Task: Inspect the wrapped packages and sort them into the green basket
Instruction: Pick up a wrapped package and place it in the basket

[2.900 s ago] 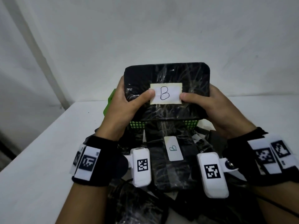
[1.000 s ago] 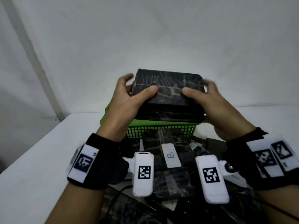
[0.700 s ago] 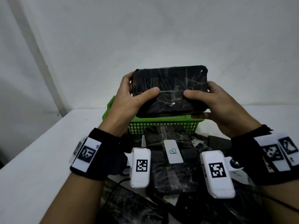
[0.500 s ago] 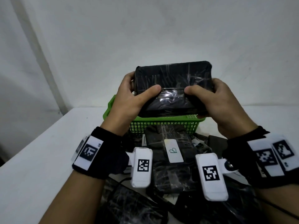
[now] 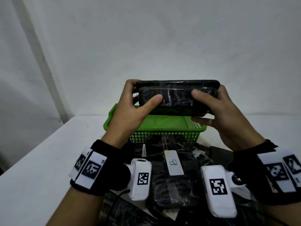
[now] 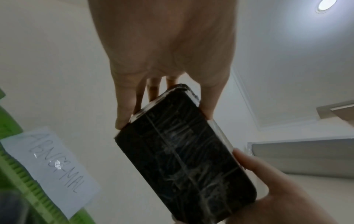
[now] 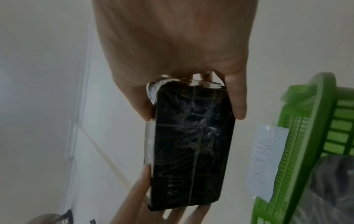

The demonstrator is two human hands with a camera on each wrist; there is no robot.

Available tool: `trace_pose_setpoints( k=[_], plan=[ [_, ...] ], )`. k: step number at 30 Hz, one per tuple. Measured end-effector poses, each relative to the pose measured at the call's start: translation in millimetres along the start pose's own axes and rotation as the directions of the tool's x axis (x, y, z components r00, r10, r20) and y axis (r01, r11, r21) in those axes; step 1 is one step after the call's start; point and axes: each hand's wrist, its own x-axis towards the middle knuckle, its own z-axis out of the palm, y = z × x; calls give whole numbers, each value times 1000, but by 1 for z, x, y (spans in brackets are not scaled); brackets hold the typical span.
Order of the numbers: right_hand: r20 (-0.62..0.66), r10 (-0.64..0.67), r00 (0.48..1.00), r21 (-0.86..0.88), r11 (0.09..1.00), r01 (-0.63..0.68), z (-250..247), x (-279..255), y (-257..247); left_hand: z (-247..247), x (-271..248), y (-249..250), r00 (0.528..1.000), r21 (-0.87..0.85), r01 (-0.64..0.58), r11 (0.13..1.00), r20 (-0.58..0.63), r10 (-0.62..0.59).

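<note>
Two hands hold one flat, rectangular package wrapped in black material under clear crinkled film, raised above the open green plastic mesh basket. The left hand grips the package's left end: the thumb lies curled across the near face, the fingers wrap behind the far face. The right hand grips the right end in the same manner, thumb on the near face, fingers curled under and behind. In the left wrist view the package is pinched between thumb and fingers, with the other hand's fingers at its far end. The right wrist view shows the same grip on the package.

The basket stands on the white desk. A white paper label with handwritten letters is fixed to the basket's wall. More black film-wrapped packages lie on the desk just before the basket; one bears a white label with a green mark.
</note>
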Motion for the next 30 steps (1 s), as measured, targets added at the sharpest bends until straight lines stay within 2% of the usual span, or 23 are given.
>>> trace_pose_setpoints(
  k=[5,7,10,13,14,16,18,19,21,24,26,28,30],
  plan=[
    [25,-71,997,-23,997,72,-4,2,3,6,-1,-3,998,0,-56,998,12,56],
    [-15,-128,992,-47,991,127,-5,3,3,10,-2,-4,997,1,-77,997,7,77],
    [-58,-212,975,-106,973,205,-5,2,3,13,-1,-6,997,7,-71,997,-22,71],
    [-28,-254,967,-104,963,250,-7,3,0,12,0,0,998,-24,-47,999,-45,46],
    [-7,-279,960,-112,955,276,-9,3,0,10,0,3,998,-62,-6,998,-56,3],
    [27,-319,947,-138,937,320,-11,1,0,6,0,8,987,-143,150,978,-37,-157],
    [62,-365,929,-217,903,370,-12,0,5,2,2,10,954,-199,298,934,48,-295],
    [77,-381,921,-262,884,388,-12,0,7,1,2,9,943,-229,333,915,86,-322],
    [98,-353,930,-277,888,366,-11,3,10,0,4,6,948,-307,317,897,87,-306],
    [164,-179,970,-78,978,193,-6,3,8,-3,7,-2,970,-392,238,889,45,-240],
    [106,-108,988,55,993,102,-4,6,7,-5,8,-4,973,-381,230,895,77,-217],
    [-10,-95,995,139,986,95,-3,9,7,-5,6,-5,975,-335,221,916,108,-196],
    [-34,-117,993,100,988,120,-2,10,9,-1,3,-3,975,-291,209,934,133,-177]
  ],
)
